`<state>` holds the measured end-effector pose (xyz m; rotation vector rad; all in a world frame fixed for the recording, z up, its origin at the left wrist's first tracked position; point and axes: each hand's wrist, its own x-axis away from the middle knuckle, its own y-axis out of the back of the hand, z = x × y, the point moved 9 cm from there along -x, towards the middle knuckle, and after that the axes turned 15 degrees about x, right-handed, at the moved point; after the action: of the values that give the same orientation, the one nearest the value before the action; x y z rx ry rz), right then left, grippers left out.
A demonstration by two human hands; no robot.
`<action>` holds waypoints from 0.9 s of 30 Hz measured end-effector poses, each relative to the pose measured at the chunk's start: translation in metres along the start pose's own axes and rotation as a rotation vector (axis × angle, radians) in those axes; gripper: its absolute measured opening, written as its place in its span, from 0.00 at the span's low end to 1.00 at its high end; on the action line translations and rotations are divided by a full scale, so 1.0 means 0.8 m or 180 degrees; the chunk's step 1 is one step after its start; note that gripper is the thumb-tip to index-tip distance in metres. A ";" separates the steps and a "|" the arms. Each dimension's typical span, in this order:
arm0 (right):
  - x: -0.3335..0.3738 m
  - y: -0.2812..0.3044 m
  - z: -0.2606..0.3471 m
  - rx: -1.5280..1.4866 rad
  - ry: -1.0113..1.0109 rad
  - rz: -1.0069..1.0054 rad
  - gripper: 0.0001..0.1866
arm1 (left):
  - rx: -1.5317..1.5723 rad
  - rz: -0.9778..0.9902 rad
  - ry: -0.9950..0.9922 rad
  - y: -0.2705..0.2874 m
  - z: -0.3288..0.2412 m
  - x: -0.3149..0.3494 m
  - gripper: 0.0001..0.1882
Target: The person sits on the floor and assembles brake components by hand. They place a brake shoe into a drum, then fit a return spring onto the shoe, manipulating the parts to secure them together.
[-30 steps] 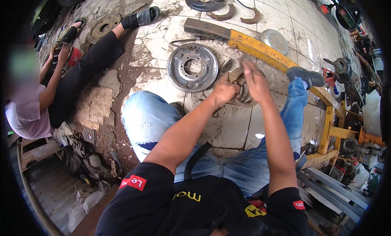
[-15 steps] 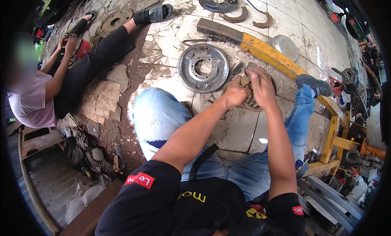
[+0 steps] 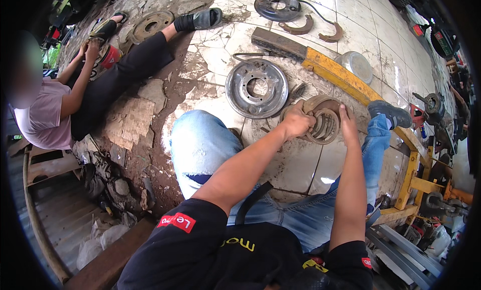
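Observation:
Both my hands are on a curved brown brake shoe, low over the tiled floor between my legs. My left hand is closed at its left end, and part of what lies in its fingers is hidden. At the right end my right hand grips the shoe, fingers pointing away from me. Just under the shoe are round, ridged metal rings; how they join is unclear. Left of my hands a round metal brake backing plate lies flat, with a dark brush-like thing beside it.
A yellow steel beam runs diagonally beyond my hands, with a round clear container behind it. Farther off lie another backing plate and two brake shoes. At left a person sits holding a red can.
The brake shoe has tipped from upright to a flatter pose, exposing the rings beneath. My right hand has moved right and down along it. My view has shifted slightly.

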<state>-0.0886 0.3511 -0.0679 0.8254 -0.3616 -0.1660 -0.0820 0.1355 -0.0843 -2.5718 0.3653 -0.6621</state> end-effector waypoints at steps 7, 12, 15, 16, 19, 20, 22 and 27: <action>-0.008 0.027 -0.021 0.0461 0.0187 -0.0309 0.22 | 0.0089 0.0089 0.0093 -0.003 0.000 -0.001 0.22; -0.003 0.031 -0.031 -0.0328 -0.0290 -0.0126 0.21 | 0.0103 0.0053 0.0270 -0.005 0.000 0.003 0.22; -0.024 0.026 -0.067 -0.0857 -0.0522 0.0166 0.21 | 0.0011 -0.0008 0.0158 -0.004 0.011 -0.007 0.22; -0.033 0.031 -0.081 -0.0612 -0.0550 0.0192 0.23 | 0.0157 0.0027 0.0134 -0.010 0.009 -0.007 0.22; -0.016 0.041 0.005 -0.0052 0.0052 0.0216 0.25 | -0.0182 -0.0086 -0.0125 0.012 0.031 -0.024 0.23; -0.006 0.044 0.021 0.0151 0.0114 0.0265 0.27 | -0.0009 -0.0002 0.0001 0.003 0.027 -0.020 0.23; 0.000 0.044 0.048 0.0532 0.0270 0.0373 0.31 | 0.0308 0.0143 0.0228 -0.014 -0.001 -0.001 0.24; -0.024 0.026 0.046 0.0983 -0.0009 0.0651 0.40 | 0.0224 0.0062 0.0146 -0.007 0.009 -0.009 0.25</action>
<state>-0.1204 0.3453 -0.0347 1.0859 -0.4791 0.0821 -0.0835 0.1456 -0.0896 -2.4869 0.3748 -0.7153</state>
